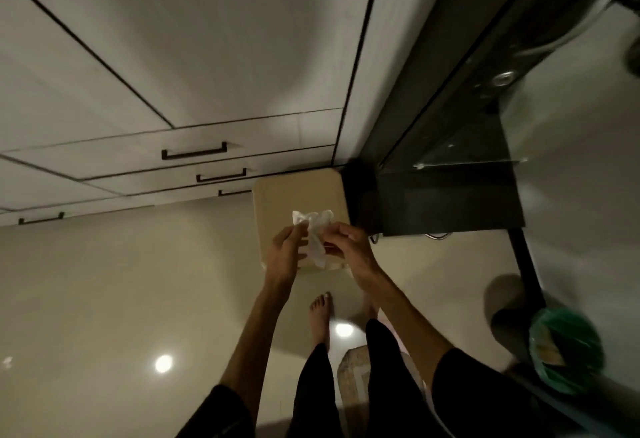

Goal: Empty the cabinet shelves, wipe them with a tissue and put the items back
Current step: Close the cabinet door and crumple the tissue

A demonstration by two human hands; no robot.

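A crumpled white tissue (313, 229) hangs between both hands in the middle of the head view, above a beige square stool (298, 195). My left hand (285, 250) pinches its left side with fingers and thumb. Its right side is pinched by my right hand (346, 243). White cabinet doors (173, 39) fill the upper left, all closed. No shelves or shelf items are visible.
Drawers with dark bar handles (194, 150) run below the cabinet doors. A dark glass-fronted unit (450, 178) stands at right. A bin with a green bag (564, 351) sits at lower right. My bare feet (320, 316) stand on glossy beige floor beside a small mat (353, 375).
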